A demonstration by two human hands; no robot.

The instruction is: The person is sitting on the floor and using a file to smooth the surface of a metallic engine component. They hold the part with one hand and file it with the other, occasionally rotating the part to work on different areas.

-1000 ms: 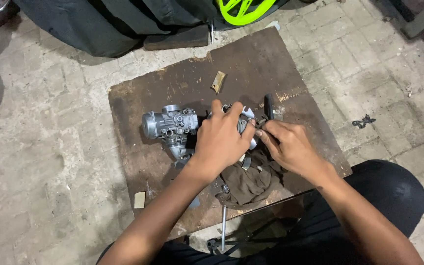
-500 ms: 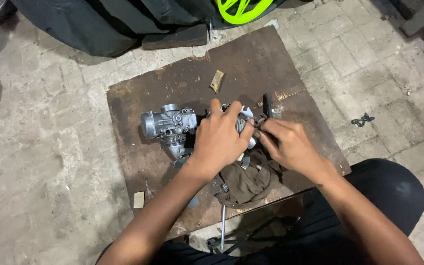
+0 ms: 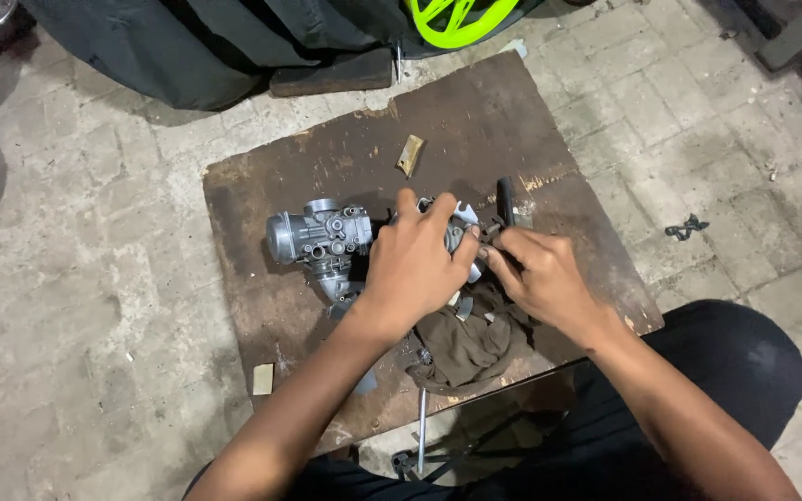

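A grey metal carburetor lies on a worn brown board on the floor. My left hand is closed over its right half and covers that part. My right hand meets it from the right, fingertips pinched on a small dark piece at the carburetor's right end; the piece itself is mostly hidden. A black tool handle sticks up on the board just beyond my right fingers. A crumpled olive rag lies under both wrists.
A small tan scrap lies on the board's far part. A thin metal rod sits at the near edge, a black chain bit on the tiles to the right. Dark sheeting and a neon green wheel lie beyond.
Almost nothing differs; both hands stay on the carburetor's right end, with only slight finger movement.
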